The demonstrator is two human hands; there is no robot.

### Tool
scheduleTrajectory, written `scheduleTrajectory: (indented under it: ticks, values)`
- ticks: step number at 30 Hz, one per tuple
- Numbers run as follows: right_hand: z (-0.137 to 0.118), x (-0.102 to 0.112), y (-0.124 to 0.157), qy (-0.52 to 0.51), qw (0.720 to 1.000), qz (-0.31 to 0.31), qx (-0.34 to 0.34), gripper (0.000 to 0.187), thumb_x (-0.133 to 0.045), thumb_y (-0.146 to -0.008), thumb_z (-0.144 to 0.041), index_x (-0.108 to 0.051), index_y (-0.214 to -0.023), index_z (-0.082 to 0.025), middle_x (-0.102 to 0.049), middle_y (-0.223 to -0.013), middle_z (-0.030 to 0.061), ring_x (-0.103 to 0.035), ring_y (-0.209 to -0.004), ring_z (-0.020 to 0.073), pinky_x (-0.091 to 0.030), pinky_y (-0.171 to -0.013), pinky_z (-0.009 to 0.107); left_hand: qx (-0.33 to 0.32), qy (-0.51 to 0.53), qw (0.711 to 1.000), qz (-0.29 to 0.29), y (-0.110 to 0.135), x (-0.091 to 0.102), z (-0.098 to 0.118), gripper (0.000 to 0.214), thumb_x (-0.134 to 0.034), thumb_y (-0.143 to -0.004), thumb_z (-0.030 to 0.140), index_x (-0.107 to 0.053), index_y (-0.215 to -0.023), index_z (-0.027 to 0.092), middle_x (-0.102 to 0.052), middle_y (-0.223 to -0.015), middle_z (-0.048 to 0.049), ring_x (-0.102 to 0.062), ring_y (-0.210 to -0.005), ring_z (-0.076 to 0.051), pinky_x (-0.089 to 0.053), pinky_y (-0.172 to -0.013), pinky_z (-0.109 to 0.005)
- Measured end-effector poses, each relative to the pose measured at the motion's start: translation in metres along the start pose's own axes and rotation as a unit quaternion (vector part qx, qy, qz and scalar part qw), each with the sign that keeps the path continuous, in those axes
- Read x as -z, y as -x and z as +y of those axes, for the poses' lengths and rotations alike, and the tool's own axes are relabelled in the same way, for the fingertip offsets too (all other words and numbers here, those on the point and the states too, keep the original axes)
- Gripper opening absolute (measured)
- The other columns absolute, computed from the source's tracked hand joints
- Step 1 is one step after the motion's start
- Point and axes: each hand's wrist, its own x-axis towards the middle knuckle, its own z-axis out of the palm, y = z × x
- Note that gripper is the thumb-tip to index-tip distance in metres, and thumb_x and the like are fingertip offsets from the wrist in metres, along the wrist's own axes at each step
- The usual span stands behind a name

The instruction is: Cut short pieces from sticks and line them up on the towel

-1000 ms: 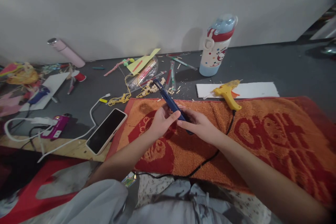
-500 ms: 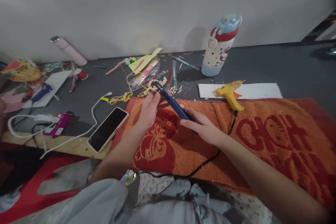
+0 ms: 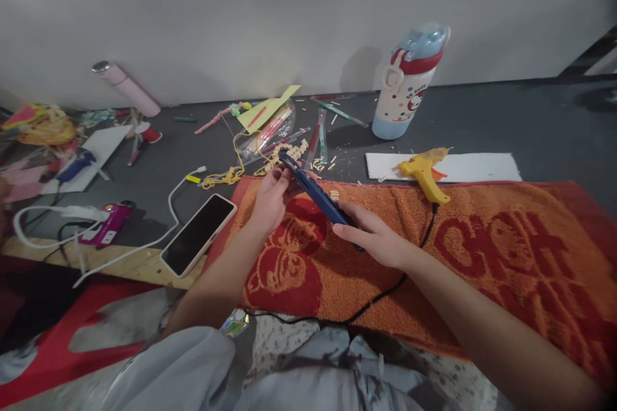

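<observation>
My right hand is wrapped round the lower end of a long dark blue tool with a metal tip, held slanting above the orange towel. The tool's exact kind does not show. At its far end my left hand is closed in a pinch close to the tip. What those fingers hold is hidden. Just beyond lie a pile of small pale pieces and some yellow string. A few short pale bits rest on the towel beside the tool.
A yellow glue gun lies on a white strip, its cord crossing the towel. A tall bottle stands at the back. Left are a phone, a white cable, a purple box and a pink flask.
The tool's tip has dipped slightly and shifted a little left. My left fingers have drawn closer together near it. My right hand keeps its grip.
</observation>
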Motion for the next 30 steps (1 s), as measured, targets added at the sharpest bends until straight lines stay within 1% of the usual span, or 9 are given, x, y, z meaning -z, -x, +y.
scheduleTrajectory:
  ticks: [7, 12, 16, 22, 25, 27, 28, 30]
  values:
    - [-0.0042, 0.0026, 0.0002, 0.033, 0.999, -0.004, -0.003, 0.047, -0.054, -0.08, -0.054, -0.059, -0.112, -0.02, -0.063, -0.104, 0.0057, -0.056, -0.101, 0.0262, -0.043, -0.09, 0.039, 0.013, 0.014, 1.0, 0.006, -0.001, 0.0001, 0.0003, 0.038, -0.064, -0.072, 0.051, -0.053, -0.089, 0.018, -0.07, -0.08, -0.005, -0.067, -0.091, -0.021, -0.054, -0.079, -0.035]
    - [0.0004, 0.0028, -0.0006, 0.029, 1.0, -0.01, -0.002, 0.045, -0.052, -0.082, -0.053, -0.058, -0.112, -0.019, -0.063, -0.103, 0.0048, -0.057, -0.099, 0.0247, -0.045, -0.088, 0.037, 0.017, 0.066, 0.998, 0.003, -0.0026, 0.0005, -0.0022, 0.034, -0.07, -0.069, 0.042, -0.055, -0.086, 0.018, -0.07, -0.078, -0.0034, -0.067, -0.092, -0.02, -0.053, -0.082, -0.033]
    - [-0.001, 0.0027, -0.0005, 0.017, 1.0, -0.014, -0.005, 0.046, -0.052, -0.081, -0.054, -0.058, -0.111, -0.019, -0.063, -0.104, 0.005, -0.057, -0.098, 0.0242, -0.045, -0.087, 0.036, 0.018, 0.08, 0.997, 0.012, -0.0033, 0.001, -0.0036, 0.029, -0.07, -0.07, 0.037, -0.057, -0.086, 0.018, -0.07, -0.078, -0.0032, -0.066, -0.092, -0.019, -0.053, -0.084, -0.032]
    - [-0.004, 0.0037, 0.0001, 0.011, 1.0, -0.015, -0.009, 0.045, -0.052, -0.081, -0.054, -0.059, -0.11, -0.02, -0.063, -0.102, 0.005, -0.058, -0.096, 0.0238, -0.047, -0.084, 0.036, 0.015, 0.086, 0.996, 0.012, -0.0026, 0.0004, -0.0034, 0.028, -0.07, -0.07, 0.037, -0.056, -0.085, 0.018, -0.069, -0.076, -0.0022, -0.066, -0.091, -0.019, -0.052, -0.084, -0.032]
    - [-0.0035, 0.004, 0.0006, 0.03, 0.999, -0.014, 0.002, 0.045, -0.049, -0.083, -0.053, -0.057, -0.112, -0.019, -0.063, -0.105, 0.0057, -0.058, -0.097, 0.024, -0.047, -0.084, 0.036, 0.015, 0.07, 0.997, 0.011, -0.003, 0.0007, -0.0042, 0.03, -0.069, -0.07, 0.041, -0.055, -0.085, 0.018, -0.068, -0.076, -0.0023, -0.066, -0.088, -0.019, -0.052, -0.082, -0.032]
    - [-0.0045, 0.0039, 0.0009, 0.06, 0.998, -0.001, 0.007, 0.05, -0.049, -0.083, -0.054, -0.054, -0.117, -0.017, -0.061, -0.11, 0.0081, -0.058, -0.1, 0.0251, -0.045, -0.086, 0.038, 0.015, 0.043, 0.999, 0.012, -0.004, 0.002, -0.006, 0.03, -0.066, -0.072, 0.043, -0.054, -0.085, 0.018, -0.066, -0.077, -0.0025, -0.066, -0.084, -0.018, -0.051, -0.079, -0.032]
    - [-0.0054, 0.0038, 0.001, 0.08, 0.997, 0.008, 0.007, 0.054, -0.05, -0.082, -0.054, -0.051, -0.12, -0.016, -0.06, -0.113, 0.0097, -0.057, -0.101, 0.0258, -0.044, -0.088, 0.039, 0.005, 0.022, 1.0, 0.018, -0.0045, 0.0031, -0.0071, 0.03, -0.064, -0.074, 0.044, -0.054, -0.085, 0.018, -0.065, -0.077, -0.0023, -0.065, -0.081, -0.017, -0.051, -0.077, -0.031]
    - [-0.0076, 0.0037, 0.0011, 0.124, 0.992, 0.021, 0.006, 0.058, -0.05, -0.082, -0.054, -0.048, -0.122, -0.013, -0.059, -0.115, 0.0125, -0.057, -0.102, 0.027, -0.043, -0.089, 0.041, -0.043, -0.048, 0.997, 0.04, -0.0055, 0.006, -0.0093, 0.027, -0.06, -0.077, 0.043, -0.053, -0.083, 0.018, -0.063, -0.077, -0.0014, -0.062, -0.075, -0.015, -0.05, -0.073, -0.029]
